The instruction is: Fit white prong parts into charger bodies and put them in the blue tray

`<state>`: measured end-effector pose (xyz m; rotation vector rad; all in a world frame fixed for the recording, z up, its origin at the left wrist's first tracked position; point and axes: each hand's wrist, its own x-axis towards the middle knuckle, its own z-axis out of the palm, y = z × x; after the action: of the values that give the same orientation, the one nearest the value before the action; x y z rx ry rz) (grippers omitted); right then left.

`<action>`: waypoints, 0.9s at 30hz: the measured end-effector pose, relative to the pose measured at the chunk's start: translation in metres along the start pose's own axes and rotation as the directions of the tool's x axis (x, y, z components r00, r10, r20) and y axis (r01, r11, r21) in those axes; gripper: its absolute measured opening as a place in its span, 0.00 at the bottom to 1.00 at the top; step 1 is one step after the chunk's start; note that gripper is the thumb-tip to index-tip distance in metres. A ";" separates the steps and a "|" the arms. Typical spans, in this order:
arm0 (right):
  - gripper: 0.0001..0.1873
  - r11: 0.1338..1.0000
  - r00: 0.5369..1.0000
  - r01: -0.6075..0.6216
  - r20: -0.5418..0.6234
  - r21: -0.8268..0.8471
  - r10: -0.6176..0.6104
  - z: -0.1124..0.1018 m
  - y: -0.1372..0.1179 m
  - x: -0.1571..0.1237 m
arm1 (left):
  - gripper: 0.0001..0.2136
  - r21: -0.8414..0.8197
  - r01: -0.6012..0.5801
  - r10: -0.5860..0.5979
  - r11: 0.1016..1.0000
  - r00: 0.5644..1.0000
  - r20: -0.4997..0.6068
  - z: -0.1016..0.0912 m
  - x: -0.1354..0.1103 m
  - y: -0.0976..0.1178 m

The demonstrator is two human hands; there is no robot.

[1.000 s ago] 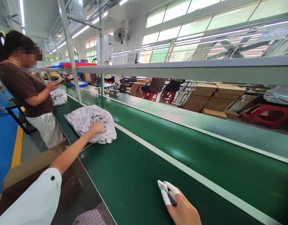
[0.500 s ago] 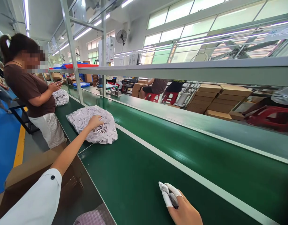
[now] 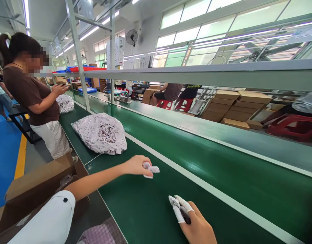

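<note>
My left hand (image 3: 137, 165) is over the green bench, its fingers closed on a few small white plastic pieces (image 3: 151, 168). Behind it lies a clear plastic bag (image 3: 101, 134) heaped with similar white pieces, its mouth open on top. Lower right, my right hand (image 3: 194, 218) wears white finger cots on thumb and forefinger. These two pinch a small white plastic piece (image 3: 173, 200). Something dark and grey sits in the palm behind it, mostly hidden. The two hands are apart.
An open cardboard box (image 3: 39, 183) stands at the bench's left edge. Farther up the green bench (image 3: 135, 203) is another bag (image 3: 65, 103), with a co-worker (image 3: 31, 88) beside it. A shelf rail (image 3: 196, 76) on metal posts crosses above. Stacked cartons (image 3: 237, 105) stand beyond.
My left hand has come out of the bag and moved right and nearer, now carrying white pieces. My right hand has shifted slightly left, its grip unchanged.
</note>
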<state>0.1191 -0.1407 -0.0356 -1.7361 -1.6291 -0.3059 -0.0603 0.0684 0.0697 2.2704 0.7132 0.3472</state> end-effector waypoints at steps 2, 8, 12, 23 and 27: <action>0.12 0.999 0.997 0.008 0.071 0.034 -0.010 0.000 -0.001 -0.003 | 0.16 -0.013 -0.043 0.044 0.999 0.997 0.064 0.035 0.004 0.002; 0.24 0.995 0.993 -0.099 0.067 -0.005 0.099 0.007 -0.006 -0.003 | 0.19 -0.088 -0.139 0.151 0.986 0.978 0.141 0.094 0.003 0.001; 0.28 0.990 0.996 0.075 0.063 -0.123 -0.067 0.016 0.000 -0.002 | 0.22 -0.076 -0.200 0.206 0.977 0.974 0.091 0.090 -0.007 0.007; 0.34 0.966 0.985 0.163 0.089 -0.201 -0.148 0.018 -0.006 0.002 | 0.19 0.368 0.444 -0.216 0.817 0.827 -0.519 -0.133 0.003 -0.077; 0.36 0.971 0.986 0.153 0.098 -0.184 -0.137 0.018 -0.004 0.001 | 0.21 0.450 0.567 -0.366 0.690 0.810 -0.459 -0.155 0.006 -0.104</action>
<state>0.1099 -0.1285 -0.0464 -1.7947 -1.8438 -0.4786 -0.1634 0.2198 0.1049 2.4608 1.7587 0.2905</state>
